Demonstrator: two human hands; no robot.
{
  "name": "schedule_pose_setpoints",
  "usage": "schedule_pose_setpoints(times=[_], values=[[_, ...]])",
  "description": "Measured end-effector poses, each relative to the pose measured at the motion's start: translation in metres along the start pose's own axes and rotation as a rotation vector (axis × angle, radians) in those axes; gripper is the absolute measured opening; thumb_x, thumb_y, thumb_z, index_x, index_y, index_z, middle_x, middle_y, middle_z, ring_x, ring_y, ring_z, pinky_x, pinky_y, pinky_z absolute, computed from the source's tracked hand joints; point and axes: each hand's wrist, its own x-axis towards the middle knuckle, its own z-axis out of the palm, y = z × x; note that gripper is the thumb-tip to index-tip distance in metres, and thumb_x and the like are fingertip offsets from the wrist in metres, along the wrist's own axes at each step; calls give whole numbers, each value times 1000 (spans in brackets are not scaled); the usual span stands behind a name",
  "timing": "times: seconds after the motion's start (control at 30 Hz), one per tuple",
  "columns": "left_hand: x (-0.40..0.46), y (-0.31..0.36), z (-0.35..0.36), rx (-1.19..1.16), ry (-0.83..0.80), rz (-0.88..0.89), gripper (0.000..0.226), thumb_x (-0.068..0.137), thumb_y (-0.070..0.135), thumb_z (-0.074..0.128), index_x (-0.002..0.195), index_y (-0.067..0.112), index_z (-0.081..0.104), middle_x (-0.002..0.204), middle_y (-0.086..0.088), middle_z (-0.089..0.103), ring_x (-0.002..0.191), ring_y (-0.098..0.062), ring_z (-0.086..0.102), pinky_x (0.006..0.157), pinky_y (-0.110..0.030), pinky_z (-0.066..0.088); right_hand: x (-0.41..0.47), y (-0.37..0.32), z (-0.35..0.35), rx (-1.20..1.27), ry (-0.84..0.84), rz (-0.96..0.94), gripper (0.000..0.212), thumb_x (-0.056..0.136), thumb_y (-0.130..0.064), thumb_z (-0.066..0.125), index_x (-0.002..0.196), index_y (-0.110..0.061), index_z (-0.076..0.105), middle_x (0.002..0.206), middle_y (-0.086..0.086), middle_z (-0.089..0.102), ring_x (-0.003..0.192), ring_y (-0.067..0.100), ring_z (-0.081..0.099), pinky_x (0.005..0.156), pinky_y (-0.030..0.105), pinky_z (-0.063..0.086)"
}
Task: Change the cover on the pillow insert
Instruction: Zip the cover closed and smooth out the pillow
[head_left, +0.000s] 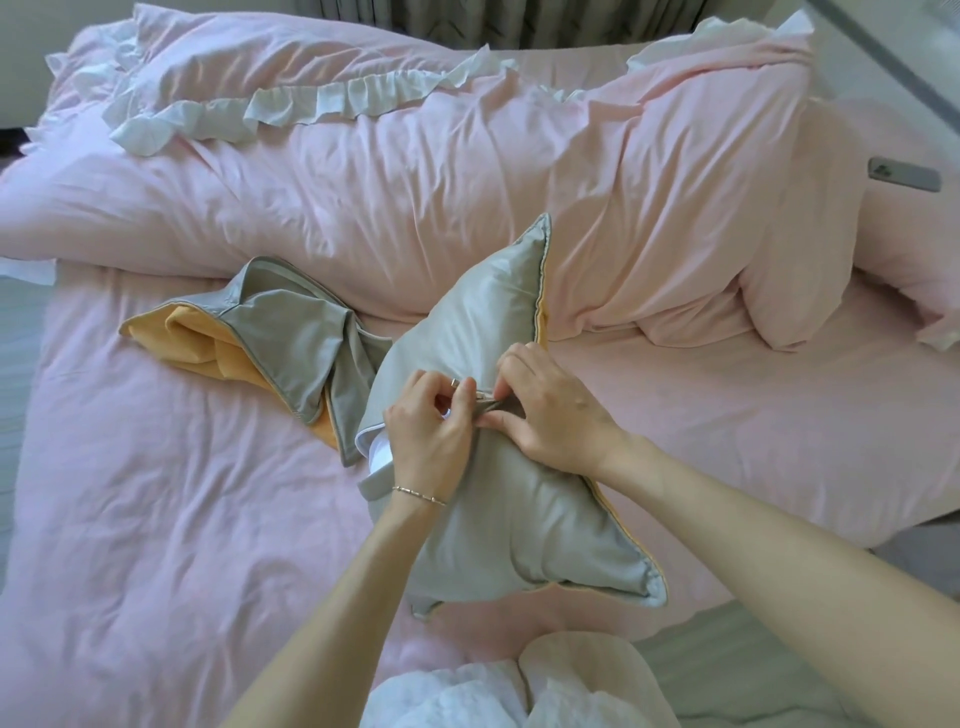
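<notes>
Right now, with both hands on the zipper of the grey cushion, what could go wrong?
1. White insert still bulges from the open end beside the left hand; the zipper pull could snag it.
2. The right hand pinches only a small fold of the grey cover; if it slips, the seam may pucker and jam.

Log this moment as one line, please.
stage: zipping cover | left hand: on zipper pull | right hand: pinching seam | grey pillow: on bed | spare cover: beside

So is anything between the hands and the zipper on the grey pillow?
Nothing visible: the left hand and right hand are already pinching the zipper seam of the grey satin pillow; white insert still shows.
</notes>
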Motion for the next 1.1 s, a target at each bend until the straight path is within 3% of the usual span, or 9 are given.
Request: schedule_pose_setpoints(times=[0.13,0.2,0.27,0.43,0.6,0.73,0.83,0.97,1.1], values=[[-2,-6,1,-8,-51,5,30,81,23,60,57,21,42,62,5,46,61,4,47,60,-14,35,-3,3,2,231,-42,119,26,84,-28,55,73,-6,53,80,5,52,76,17,46,72,25,37],[-6,-8,-1,-2,-50,54,34,84,11,62,57,20,44,62,5,45,63,4,47,59,-9,35,3,5,-3,283,-148,214,19,87,-24,58,73,-12,51,77,-4,49,75,14,45,71,23,35],[-9,-8,-3,-13,-36,77,32,82,15,59,57,23,42,61,6,44,62,4,48,60,-8,36,6,3,-8,225,-277,227,14,88,-24,59,81,-16,50,79,-9,46,79,11,44,73,22,35],[-8,-13,-10,22,-14,121,24,78,19,56,57,9,49,59,8,42,60,1,46,57,-10,34,6,-8,-7,141,-412,177,20,91,-29,55,99,-11,52,93,-4,47,93,16,45,83,25,37],[-8,-17,-17,61,32,137,32,77,32,54,57,8,49,58,13,39,59,2,45,59,-16,34,4,-19,1,46,-445,122,29,87,-36,59,100,-12,51,95,-3,46,89,13,39,82,27,34],[-11,-18,-17,84,51,164,28,78,36,49,57,18,47,57,13,40,61,3,45,64,-45,40,7,-25,8,-4,-376,170,21,88,-28,58,86,-19,40,83,-10,39,86,14,38,78,29,27],[-12,-16,-13,22,111,9,26,78,32,54,55,30,41,59,10,43,62,1,46,72,-51,43,11,-24,6,-12,-320,152,24,86,-23,61,81,-17,38,73,-12,34,78,12,33,75,30,26],[-9,-31,-12,-20,122,-263,28,82,30,55,54,27,50,67,8,52,73,-11,55,90,-48,41,0,-15,-2,-72,-226,73,23,76,-15,66,75,-15,43,73,-4,42,72,21,42,68,34,31],[-8,-67,-19,-55,142,-511,29,88,24,57,60,16,54,62,3,52,78,-26,52,77,-32,39,-24,3,-9,-100,-171,81,19,71,-20,61,72,-16,43,71,-10,37,68,13,34,62,32,31]])
